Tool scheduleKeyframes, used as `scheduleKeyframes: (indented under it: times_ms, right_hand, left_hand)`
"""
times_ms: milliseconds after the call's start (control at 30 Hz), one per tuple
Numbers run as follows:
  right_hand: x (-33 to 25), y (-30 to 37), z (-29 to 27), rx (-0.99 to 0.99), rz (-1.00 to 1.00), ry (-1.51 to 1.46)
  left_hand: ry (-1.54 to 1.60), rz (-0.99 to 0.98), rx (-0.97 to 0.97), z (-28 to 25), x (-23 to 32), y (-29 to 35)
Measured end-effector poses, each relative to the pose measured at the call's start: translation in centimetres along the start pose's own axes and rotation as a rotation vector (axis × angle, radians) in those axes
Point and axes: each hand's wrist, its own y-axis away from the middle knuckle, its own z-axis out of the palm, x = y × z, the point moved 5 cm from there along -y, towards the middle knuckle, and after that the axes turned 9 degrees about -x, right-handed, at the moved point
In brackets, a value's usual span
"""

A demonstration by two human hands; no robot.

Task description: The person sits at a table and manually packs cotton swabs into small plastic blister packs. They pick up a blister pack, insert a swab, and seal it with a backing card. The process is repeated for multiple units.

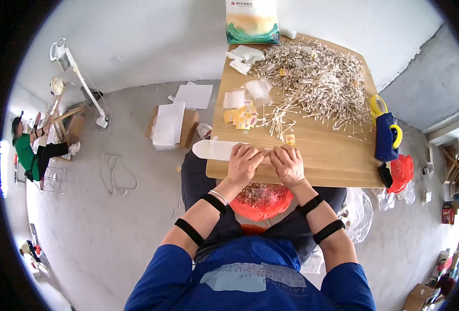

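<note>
A flat whitish strip (pixel 216 150) with a tapered left end, perhaps a thin plastic sleeve, lies along the table's near edge. My left hand (pixel 246 161) is closed over its right part, fingers bent. My right hand (pixel 287 161) is right beside it, fingers pinched at the same strip; the fingertips nearly meet and hide what is between them. Just beyond my right hand lies a small yellow card (pixel 290 140). More yellow cards (pixel 241 116) are spread past my left hand, next to a loose bunch of cotton swabs (pixel 278 120).
A large heap of cotton swabs (pixel 323 78) covers the far table (pixel 333 160). Clear plastic packets (pixel 259 89) and a printed bag (pixel 252 23) stand left of it. A blue tape dispenser (pixel 386 137) sits at the right edge. A red bag (pixel 260 201) hangs below. Another person (pixel 27 147) is far left.
</note>
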Motion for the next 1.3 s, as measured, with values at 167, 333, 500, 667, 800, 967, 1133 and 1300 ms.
scheduleKeyframes:
  times_ms: [167,333,500,667,800,967,1133,1300]
  right_hand:
    - [1.2,-0.4,0.3,-0.03,0.254,-0.43]
    - [1.9,-0.9,0.7,-0.025,0.297,-0.574]
    - [2.3,-0.2,1.6,-0.048,0.41,-0.712]
    - [2.6,0.5,2.9,-0.126,0.522,-0.832]
    - [2.5,0.0,2.5,-0.142,0.54,-0.891]
    - [3.0,1.0,3.8,-0.273,0.625,-1.051]
    - [3.1,2.0,5.2,-0.227,0.826,-1.376]
    - [2.7,1.9,5.3,-0.149,0.763,-1.31]
  left_hand:
    - [0.36,-0.241,-0.033,0.5,-1.1,-1.0]
    - [0.517,-0.283,-0.051,1.7,-2.7,-0.8]
    - [0.818,-0.44,-0.245,2.7,-3.2,-0.7]
    - [1.236,-0.547,-0.237,4.3,-3.3,0.3]
    - [1.199,-0.552,-0.276,4.9,-3.7,0.4]
    - [1.243,-0.51,-0.229,6.2,-3.2,1.4]
    - [1.455,-0.642,-0.212,7.2,-3.0,2.4]
    - [1.573,-0.655,-0.107,9.0,-3.4,3.0]
